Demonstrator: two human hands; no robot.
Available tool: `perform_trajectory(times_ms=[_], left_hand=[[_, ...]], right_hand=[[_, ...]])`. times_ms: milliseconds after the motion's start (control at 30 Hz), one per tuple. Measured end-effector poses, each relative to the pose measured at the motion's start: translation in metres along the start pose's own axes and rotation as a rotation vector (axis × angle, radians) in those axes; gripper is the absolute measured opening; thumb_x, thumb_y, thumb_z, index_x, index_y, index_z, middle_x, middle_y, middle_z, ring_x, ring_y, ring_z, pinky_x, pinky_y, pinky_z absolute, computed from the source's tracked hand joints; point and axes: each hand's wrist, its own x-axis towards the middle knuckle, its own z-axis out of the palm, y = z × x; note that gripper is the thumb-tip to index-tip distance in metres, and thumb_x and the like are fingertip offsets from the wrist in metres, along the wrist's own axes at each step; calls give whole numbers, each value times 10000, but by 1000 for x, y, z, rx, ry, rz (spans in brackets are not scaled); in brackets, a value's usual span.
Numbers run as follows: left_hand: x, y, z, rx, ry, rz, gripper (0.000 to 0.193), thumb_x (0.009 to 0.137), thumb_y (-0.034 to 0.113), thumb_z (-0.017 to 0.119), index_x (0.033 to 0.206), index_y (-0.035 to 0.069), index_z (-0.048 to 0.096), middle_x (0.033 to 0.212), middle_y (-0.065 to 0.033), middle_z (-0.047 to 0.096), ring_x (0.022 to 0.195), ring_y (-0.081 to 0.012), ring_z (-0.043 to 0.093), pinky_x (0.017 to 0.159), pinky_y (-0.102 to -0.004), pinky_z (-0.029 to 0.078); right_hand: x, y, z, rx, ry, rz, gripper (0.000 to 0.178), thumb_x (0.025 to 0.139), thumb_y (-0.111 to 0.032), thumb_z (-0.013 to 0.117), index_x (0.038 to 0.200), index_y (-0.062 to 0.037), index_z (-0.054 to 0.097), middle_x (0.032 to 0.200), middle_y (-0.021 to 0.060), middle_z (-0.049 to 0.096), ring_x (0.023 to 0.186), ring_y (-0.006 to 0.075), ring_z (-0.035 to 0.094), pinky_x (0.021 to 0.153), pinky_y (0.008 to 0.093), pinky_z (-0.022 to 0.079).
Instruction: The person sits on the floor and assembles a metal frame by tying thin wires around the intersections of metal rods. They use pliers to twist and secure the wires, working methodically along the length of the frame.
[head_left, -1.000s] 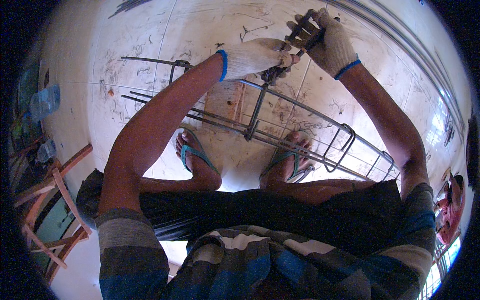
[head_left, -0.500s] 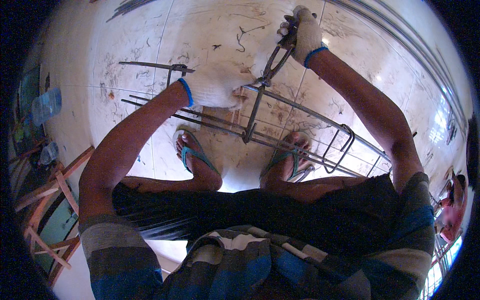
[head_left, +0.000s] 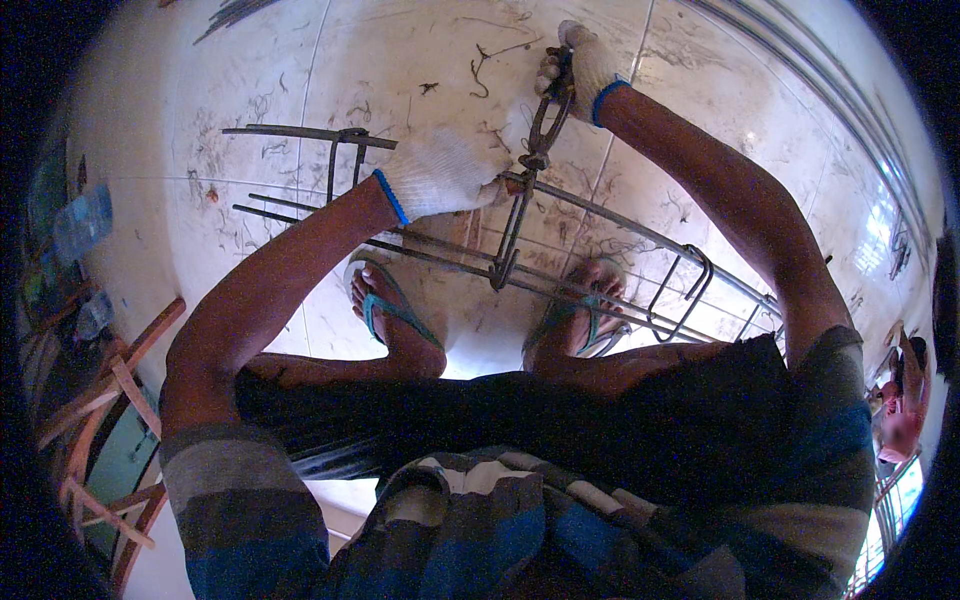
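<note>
A steel rebar cage (head_left: 640, 235) lies across the floor in front of me, with several square stirrups along its long bars. My left hand (head_left: 445, 175), in a white knit glove with a blue cuff, is closed around the top bar. Its fingertips are beside a stirrup (head_left: 507, 240). Farther out, my right hand (head_left: 590, 75), gloved alike, grips the handles of tying pincers (head_left: 548, 128). The pincer jaws meet the joint of stirrup and top bar; any tie wire there is too small to make out.
Scraps of bent wire (head_left: 483, 70) litter the stained tiles. Long steel rods (head_left: 820, 95) lie at the far right, shorter ones (head_left: 235, 15) at the far left. Wooden framing (head_left: 110, 390) stands at left. Another person (head_left: 903, 400) is at the right edge. My sandalled feet (head_left: 390, 315) are beside the cage.
My right hand and the pincers have shifted a little left, and the pincers stand more upright. My left hand has moved slightly right along with the cage's near stirrup.
</note>
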Motion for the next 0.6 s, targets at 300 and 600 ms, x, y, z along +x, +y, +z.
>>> perform_trajectory(times_ms=[300,600], left_hand=[[33,-48,2,-411,297,104,599,898,456,698,1232,-40,654,1151,-259,719,1025,-415,716,961,-479,558],[134,71,-31,-368,406,-729,662,821,398,785,1237,-86,613,1085,-298,730,1053,-364,739,947,-501,572]], right_hand=[[-2,-10,0,-12,58,-32,358,984,-407,593,877,-113,419,687,23,409,527,181,454,512,374,460],[1,-32,-17,-602,96,-475,471,949,-358,638,1295,-38,635,1129,151,695,938,268,668,852,426,534]])
